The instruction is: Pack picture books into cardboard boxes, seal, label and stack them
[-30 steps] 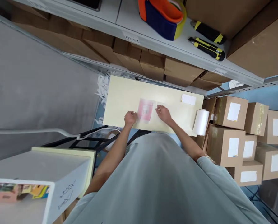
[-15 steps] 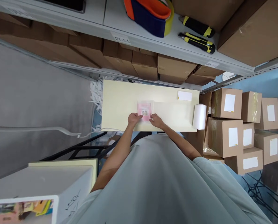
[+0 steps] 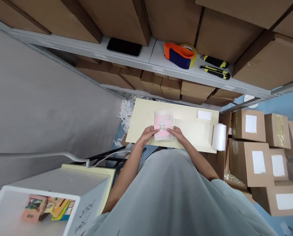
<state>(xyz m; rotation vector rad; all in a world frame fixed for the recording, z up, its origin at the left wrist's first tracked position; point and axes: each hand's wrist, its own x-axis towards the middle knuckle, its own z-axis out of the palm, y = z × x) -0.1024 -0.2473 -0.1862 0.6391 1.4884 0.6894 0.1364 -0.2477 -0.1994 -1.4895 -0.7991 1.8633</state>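
A small pink packet in a clear bag [image 3: 163, 126] is held just above the near edge of a pale yellow table top [image 3: 141, 123]. My left hand [image 3: 148, 134] grips its left lower side with fingers closed on it. My right hand [image 3: 178, 133] grips its right lower side the same way. A white label [image 3: 204, 115] lies flat at the table's far right, and a white roll [image 3: 219, 137] lies at its right end.
A grey shelf [image 3: 141, 59] above holds a black phone [image 3: 124, 48], an orange and blue tape dispenser [image 3: 179, 55] and two yellow-black knives [image 3: 214, 67]. Labelled cardboard boxes [image 3: 249, 154] are stacked at right. A white bin [image 3: 45, 200] stands at lower left. Shredded paper [image 3: 124, 113] lies left of the table.
Both hands closed in on the pink packet and took hold of it from either side. It now sits lifted between them, and the camera has tilted up, showing more shelf.
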